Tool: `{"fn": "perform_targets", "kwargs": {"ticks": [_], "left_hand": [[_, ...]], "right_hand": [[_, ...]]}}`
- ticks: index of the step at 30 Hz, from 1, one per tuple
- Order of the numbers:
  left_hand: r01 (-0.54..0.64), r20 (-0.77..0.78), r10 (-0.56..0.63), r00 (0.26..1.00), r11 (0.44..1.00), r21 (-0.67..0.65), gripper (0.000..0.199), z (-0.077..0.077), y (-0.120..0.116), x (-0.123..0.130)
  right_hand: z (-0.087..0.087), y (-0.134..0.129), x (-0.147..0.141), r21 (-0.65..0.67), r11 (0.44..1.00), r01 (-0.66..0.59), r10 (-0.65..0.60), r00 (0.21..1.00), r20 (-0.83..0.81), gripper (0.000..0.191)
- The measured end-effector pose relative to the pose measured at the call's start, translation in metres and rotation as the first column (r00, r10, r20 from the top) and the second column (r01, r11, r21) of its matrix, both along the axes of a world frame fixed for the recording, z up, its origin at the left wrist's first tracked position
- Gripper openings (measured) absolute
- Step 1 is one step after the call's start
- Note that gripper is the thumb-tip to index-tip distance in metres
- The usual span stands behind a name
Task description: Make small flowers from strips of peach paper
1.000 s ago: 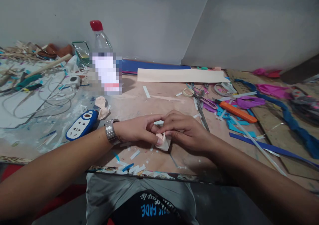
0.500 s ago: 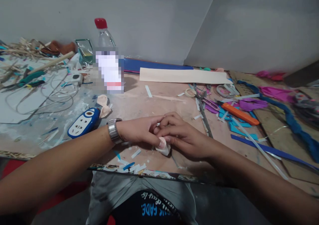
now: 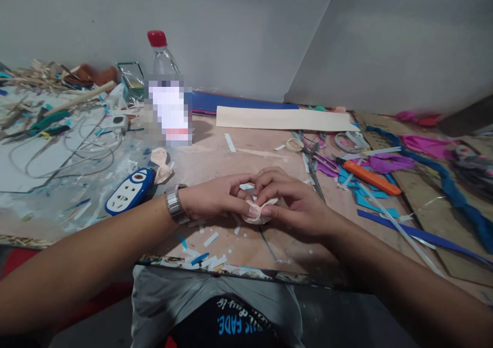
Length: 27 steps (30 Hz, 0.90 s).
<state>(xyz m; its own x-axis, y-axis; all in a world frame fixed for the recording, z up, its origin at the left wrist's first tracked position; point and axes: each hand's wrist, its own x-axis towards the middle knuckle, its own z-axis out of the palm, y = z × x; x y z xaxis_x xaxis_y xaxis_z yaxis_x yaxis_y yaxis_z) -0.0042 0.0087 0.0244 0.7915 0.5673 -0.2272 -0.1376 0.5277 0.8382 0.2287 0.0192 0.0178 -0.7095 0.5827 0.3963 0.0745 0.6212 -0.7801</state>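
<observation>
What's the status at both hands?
Left hand and right hand both pinching pale folded piece. Loose scraps on tabletop nearby; none seen blocking.

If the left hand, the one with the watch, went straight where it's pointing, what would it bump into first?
Most likely the right hand: the left hand points at it, and both hold the same pale crumpled piece. How close their fingertips are is hard to tell.

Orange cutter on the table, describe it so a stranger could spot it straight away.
On the cluttered table, find the brown board at the right. Beside its left edge, the orange cutter lies slantwise among blue scraps and purple scraps. Its chunky, solid orange handle sets it apart from them.
</observation>
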Motion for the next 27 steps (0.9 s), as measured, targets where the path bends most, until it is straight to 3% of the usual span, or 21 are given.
{"fn": "perform_targets", "kwargs": {"ticks": [5, 12, 21, 27], "left_hand": [[0.020, 0.040, -0.020, 0.999, 1.000, -0.021, 0.052, -0.002, 0.001, 0.000], [0.052, 0.108, -0.044, 0.993, 0.996, -0.070, 0.061, -0.006, 0.002, -0.001], [0.013, 0.063, -0.010, 0.998, 0.999, -0.046, 0.056, -0.011, 0.003, -0.001], [-0.071, 0.021, 0.072, 0.997, 0.997, -0.037, 0.051, -0.011, 0.002, 0.002]], "right_hand": [[-0.002, 0.001, -0.001, 0.036, 0.999, -0.023, 0.022, 0.999, 0.026, 0.014], [-0.003, -0.001, 0.001, 0.139, 0.988, -0.071, 0.054, 0.991, 0.121, 0.032], [0.003, -0.002, 0.001, 0.094, 0.992, -0.082, 0.070, 0.989, 0.127, 0.030], [0.000, -0.003, 0.001, 0.094, 0.996, -0.011, 0.003, 0.996, 0.084, 0.027]]}}
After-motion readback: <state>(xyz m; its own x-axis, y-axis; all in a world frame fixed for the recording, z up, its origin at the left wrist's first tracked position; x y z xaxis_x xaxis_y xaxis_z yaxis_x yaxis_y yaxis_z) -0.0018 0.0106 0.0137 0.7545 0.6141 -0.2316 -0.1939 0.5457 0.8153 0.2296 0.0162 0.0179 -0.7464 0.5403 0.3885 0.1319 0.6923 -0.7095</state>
